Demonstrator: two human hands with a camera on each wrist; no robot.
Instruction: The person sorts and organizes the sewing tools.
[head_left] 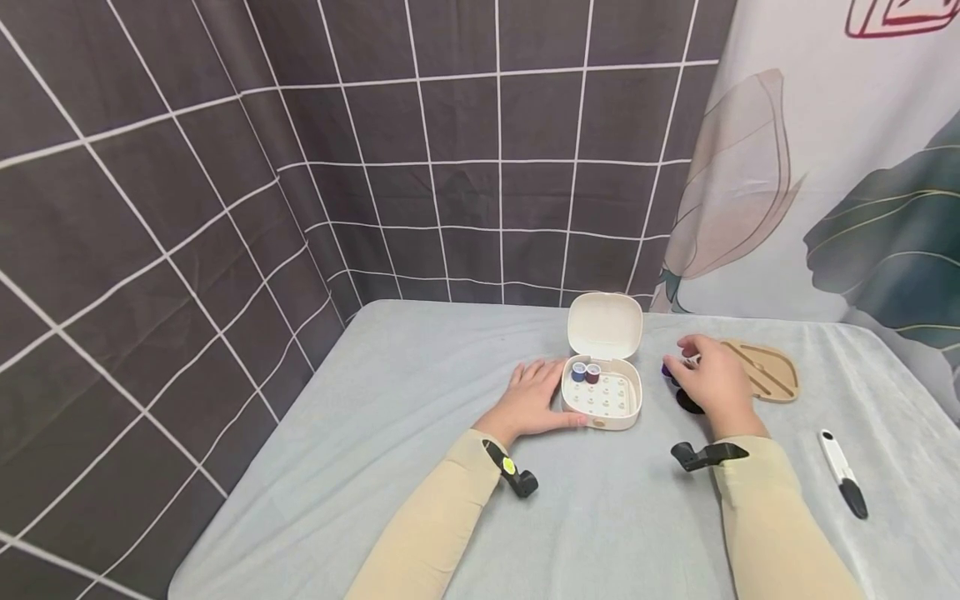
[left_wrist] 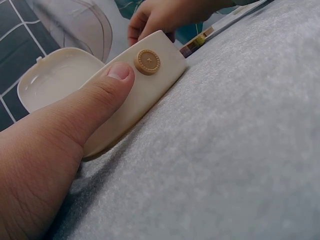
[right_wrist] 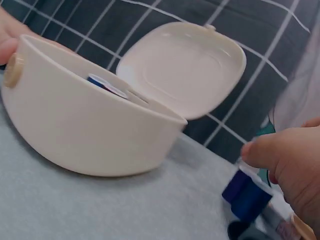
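Note:
A cream sewing box (head_left: pixel 602 408) stands with its lid (head_left: pixel 604 325) raised. Two thread spools, one blue (head_left: pixel 578 372) and one dark red (head_left: pixel 592 373), stand at the back left of its pegged tray (head_left: pixel 611 392). My left hand (head_left: pixel 528 400) rests against the box's left side; its thumb presses the front beside a tan button (left_wrist: pixel 147 62). To the right of the box, my right hand (head_left: pixel 716 379) is over more spools, a purple one (right_wrist: pixel 235 186) and a blue one (right_wrist: pixel 251 200). Its thumb is close above their rims; whether it pinches one is hidden.
A light wooden board with grooves (head_left: pixel 768 371) lies behind and right of my right hand. A black round item (head_left: pixel 688 402) is under that hand. Farther right lies a white tool with a black end (head_left: pixel 843 475). A grid-patterned curtain (head_left: pixel 465 192) hangs behind the table.

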